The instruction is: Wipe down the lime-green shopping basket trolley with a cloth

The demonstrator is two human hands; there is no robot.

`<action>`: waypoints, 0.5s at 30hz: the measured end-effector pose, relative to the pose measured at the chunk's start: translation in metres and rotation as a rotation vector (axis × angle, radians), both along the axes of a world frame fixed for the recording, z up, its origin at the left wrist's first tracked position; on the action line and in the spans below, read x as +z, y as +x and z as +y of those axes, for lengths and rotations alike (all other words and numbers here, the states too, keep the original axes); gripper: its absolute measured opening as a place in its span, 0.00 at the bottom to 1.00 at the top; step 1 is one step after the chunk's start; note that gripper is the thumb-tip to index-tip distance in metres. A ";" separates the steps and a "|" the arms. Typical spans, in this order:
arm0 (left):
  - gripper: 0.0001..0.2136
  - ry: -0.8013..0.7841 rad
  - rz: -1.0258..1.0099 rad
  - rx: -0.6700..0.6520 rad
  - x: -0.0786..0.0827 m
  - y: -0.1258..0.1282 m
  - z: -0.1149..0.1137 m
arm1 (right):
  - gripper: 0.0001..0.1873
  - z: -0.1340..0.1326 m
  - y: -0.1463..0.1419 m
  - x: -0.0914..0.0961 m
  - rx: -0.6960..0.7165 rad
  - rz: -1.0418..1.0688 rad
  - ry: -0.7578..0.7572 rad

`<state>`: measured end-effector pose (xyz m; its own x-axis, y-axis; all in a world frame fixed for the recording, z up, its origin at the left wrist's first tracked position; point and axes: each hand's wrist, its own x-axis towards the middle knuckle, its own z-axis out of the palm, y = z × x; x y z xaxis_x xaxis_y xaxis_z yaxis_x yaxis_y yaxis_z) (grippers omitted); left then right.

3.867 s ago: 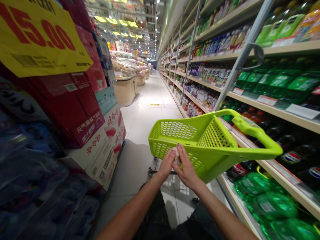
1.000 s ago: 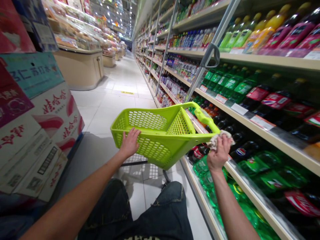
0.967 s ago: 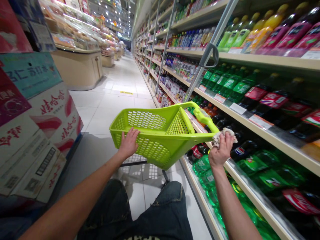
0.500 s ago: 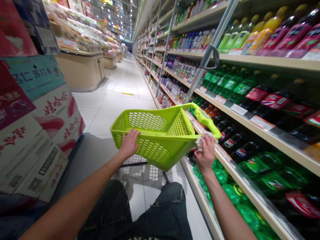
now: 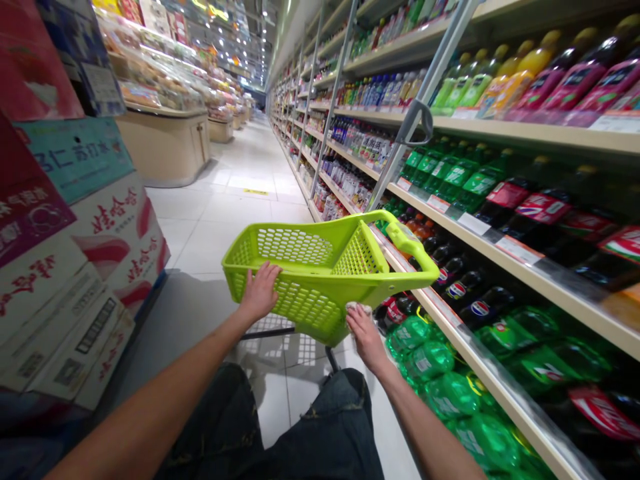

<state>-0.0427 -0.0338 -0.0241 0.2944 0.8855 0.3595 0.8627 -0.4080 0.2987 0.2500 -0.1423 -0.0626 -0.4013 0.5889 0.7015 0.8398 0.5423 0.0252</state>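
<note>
A lime-green plastic shopping basket cart (image 5: 320, 263) stands in a shop aisle in front of me, its handle (image 5: 413, 247) reaching right toward the shelves. My left hand (image 5: 259, 293) grips the near left rim of the basket. My right hand (image 5: 364, 332) presses a crumpled whitish cloth (image 5: 358, 309) against the lower right side of the basket, fingers closed over it. My knees in dark jeans (image 5: 320, 427) show below.
Shelves of bottled drinks (image 5: 500, 200) line the right side, green bottles (image 5: 450, 387) at floor level. Stacked cartons (image 5: 75, 267) rise on the left. A tiled aisle (image 5: 240, 200) runs ahead past a beige counter (image 5: 165, 143). A slanted metal ladder rail (image 5: 420, 100) leans on the shelves.
My right hand with the cloth has slid from the end of the handle down and left to the basket's lower side. The left hand stays on the rim.
</note>
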 end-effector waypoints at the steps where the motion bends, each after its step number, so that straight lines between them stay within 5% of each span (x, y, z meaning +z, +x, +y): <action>1: 0.26 0.000 -0.001 0.001 0.000 0.000 0.000 | 0.24 -0.002 0.004 0.010 -0.022 0.019 0.032; 5: 0.25 0.021 -0.009 0.002 -0.001 -0.001 -0.001 | 0.27 0.008 0.022 0.076 -0.212 0.197 0.315; 8: 0.25 0.037 -0.013 0.008 -0.003 0.000 0.000 | 0.25 0.029 0.019 0.104 -0.295 0.200 0.339; 11: 0.26 0.031 -0.002 0.001 -0.002 0.000 -0.001 | 0.24 0.046 -0.009 0.084 -0.235 0.142 0.190; 15: 0.26 0.020 0.011 0.002 -0.001 0.000 -0.004 | 0.21 0.044 -0.056 0.021 -0.012 0.063 0.035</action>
